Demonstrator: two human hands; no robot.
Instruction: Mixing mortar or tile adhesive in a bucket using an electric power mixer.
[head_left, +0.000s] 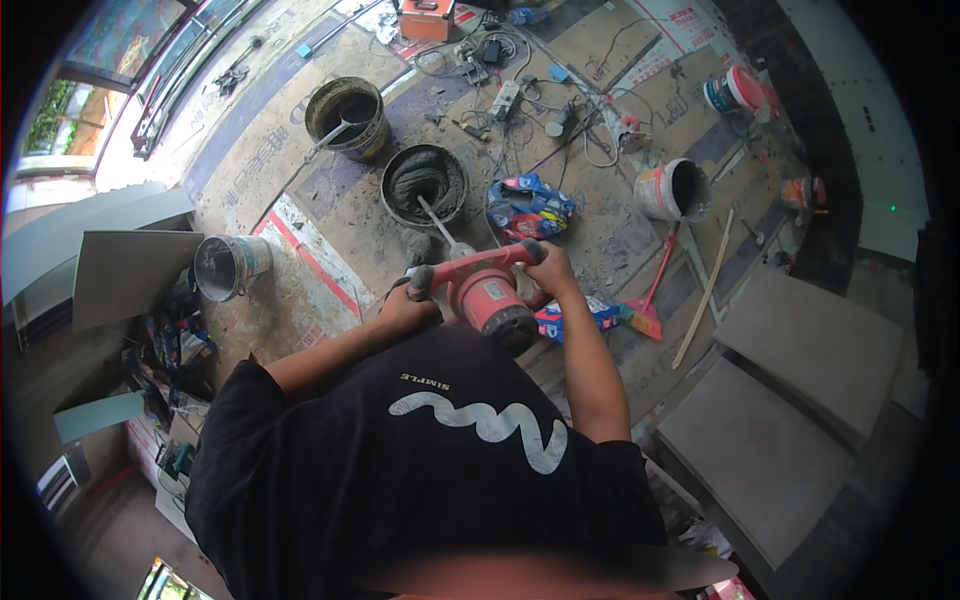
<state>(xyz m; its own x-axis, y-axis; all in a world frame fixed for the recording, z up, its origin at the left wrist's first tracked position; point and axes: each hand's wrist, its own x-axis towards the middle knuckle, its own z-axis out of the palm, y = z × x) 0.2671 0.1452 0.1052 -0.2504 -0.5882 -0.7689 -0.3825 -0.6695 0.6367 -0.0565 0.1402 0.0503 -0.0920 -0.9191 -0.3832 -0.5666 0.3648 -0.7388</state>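
Note:
A red handheld paddle mixer (484, 289) is in front of my torso, gripped at both ends of its handle. My left hand (409, 309) wraps the left grip; my right hand (553, 270) wraps the right one. The mixer's metal shaft (437, 221) slants down into wet grey mortar (442, 174) inside a round bucket (385, 196). Mortar hides the paddle end. Right of this bucket lies a crumpled blue printed bag (529, 204). Another blue-and-white bag (592, 313) is partly hidden behind my right forearm.
A dark bucket (366, 148) holding a stick-like tool (330, 137) stands beyond. Power strips (505, 100) and tangled cables spread ahead. To the right are a whitish bucket (660, 191), a red-handled broom (646, 316), a wood strip (703, 289) and large tiles (757, 450). Another bucket (251, 262) stands left.

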